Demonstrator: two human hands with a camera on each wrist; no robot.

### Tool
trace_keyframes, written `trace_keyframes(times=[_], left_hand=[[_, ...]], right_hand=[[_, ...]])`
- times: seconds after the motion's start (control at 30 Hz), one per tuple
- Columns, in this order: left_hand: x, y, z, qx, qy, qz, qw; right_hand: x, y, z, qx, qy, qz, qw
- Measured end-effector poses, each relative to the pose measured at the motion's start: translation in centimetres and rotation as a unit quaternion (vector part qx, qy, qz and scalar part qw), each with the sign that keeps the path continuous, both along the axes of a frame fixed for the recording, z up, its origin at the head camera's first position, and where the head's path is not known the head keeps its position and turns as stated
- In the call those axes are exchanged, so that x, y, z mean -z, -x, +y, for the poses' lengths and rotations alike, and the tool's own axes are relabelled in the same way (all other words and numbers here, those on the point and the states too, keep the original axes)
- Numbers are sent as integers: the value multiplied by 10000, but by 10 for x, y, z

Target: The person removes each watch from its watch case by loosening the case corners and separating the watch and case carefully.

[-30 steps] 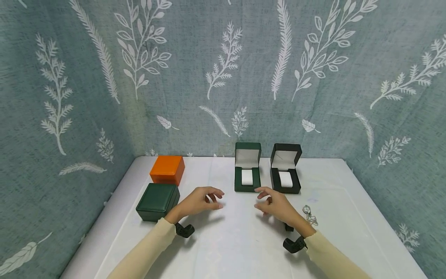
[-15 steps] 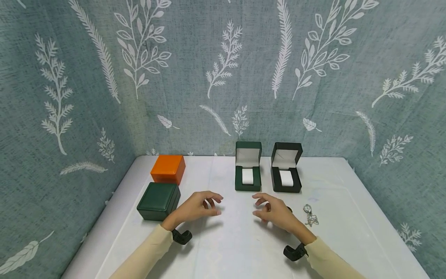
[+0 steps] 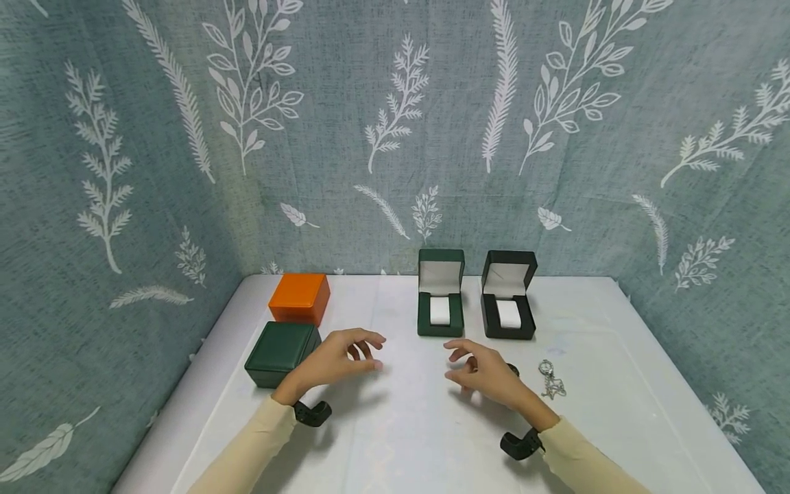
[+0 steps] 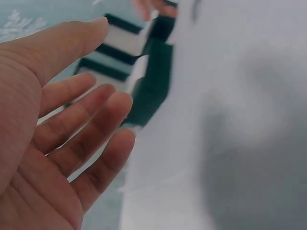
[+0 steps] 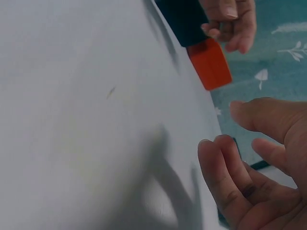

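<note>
My left hand (image 3: 336, 357) hovers over the table to the right of a closed dark green box (image 3: 280, 351), fingers relaxed and holding nothing. In the left wrist view its palm and spread fingers (image 4: 91, 139) show plainly. Facing it, my right hand (image 3: 487, 374) is held above the table in front of an open green watch box (image 3: 440, 319), also holding nothing. Beside that stands an open black watch box (image 3: 509, 319). Both have white cushions inside. A small dark round item (image 3: 513, 369) is mostly hidden behind my right hand.
An orange box (image 3: 300, 297) stands closed behind the dark green one at the back left. To the right of my right hand lies a silver pocket-watch-like piece with a chain (image 3: 551, 379). Patterned grey-green cloth (image 3: 333, 137) surrounds the white table (image 3: 395, 439).
My left hand has drifted left, closer to the closed green box. The right hand has shifted slightly left and down. The boxes stay in place.
</note>
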State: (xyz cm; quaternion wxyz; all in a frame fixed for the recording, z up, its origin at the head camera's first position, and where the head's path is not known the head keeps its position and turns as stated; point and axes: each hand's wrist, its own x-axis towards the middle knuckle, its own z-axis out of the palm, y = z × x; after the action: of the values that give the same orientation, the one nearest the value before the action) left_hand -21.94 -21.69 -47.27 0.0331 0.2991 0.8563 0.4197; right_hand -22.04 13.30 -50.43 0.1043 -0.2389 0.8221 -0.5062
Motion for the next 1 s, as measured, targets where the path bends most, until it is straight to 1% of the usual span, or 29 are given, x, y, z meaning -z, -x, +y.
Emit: trace_keyframes(times=[0.17, 0.3, 0.4, 0.47, 0.57, 0.63, 0.73, 0.8, 0.9, 1.0], left_hand=[[-21, -4, -25, -490, -3, 139, 9987], [-34, -8, -50, -877, -142, 169, 9959], [-41, -11, -72, -1129, -211, 216, 9931], [-42, -12, -89, -1319, -200, 294, 9906], [-39, -15, -114, -1608, -199, 386, 9860], [-36, -18, -129, -1789, -220, 345, 9830], [-31, -23, -149, -2049, -301, 183, 9781], [-26, -26, -162, -2192, -389, 15, 9749], [-15, -30, -178, -2298, -537, -210, 9715], [-4, -31, -189, -2317, -687, -456, 9693]], right_hand=[[-2, -1, -12, -152, 81, -4, 9999], [-2, -2, -26, -295, 227, -122, 9992], [-2, -4, -39, -419, 307, -206, 9984], [-2, -5, -48, -508, 320, -229, 9979], [0, -7, -61, -662, 315, -207, 9971], [2, -8, -70, -742, 308, -181, 9966], [5, -9, -82, -804, 291, -186, 9962], [6, -9, -90, -823, 300, -206, 9959], [7, -11, -102, -856, 296, -247, 9956], [8, -12, -112, -888, 278, -300, 9952]])
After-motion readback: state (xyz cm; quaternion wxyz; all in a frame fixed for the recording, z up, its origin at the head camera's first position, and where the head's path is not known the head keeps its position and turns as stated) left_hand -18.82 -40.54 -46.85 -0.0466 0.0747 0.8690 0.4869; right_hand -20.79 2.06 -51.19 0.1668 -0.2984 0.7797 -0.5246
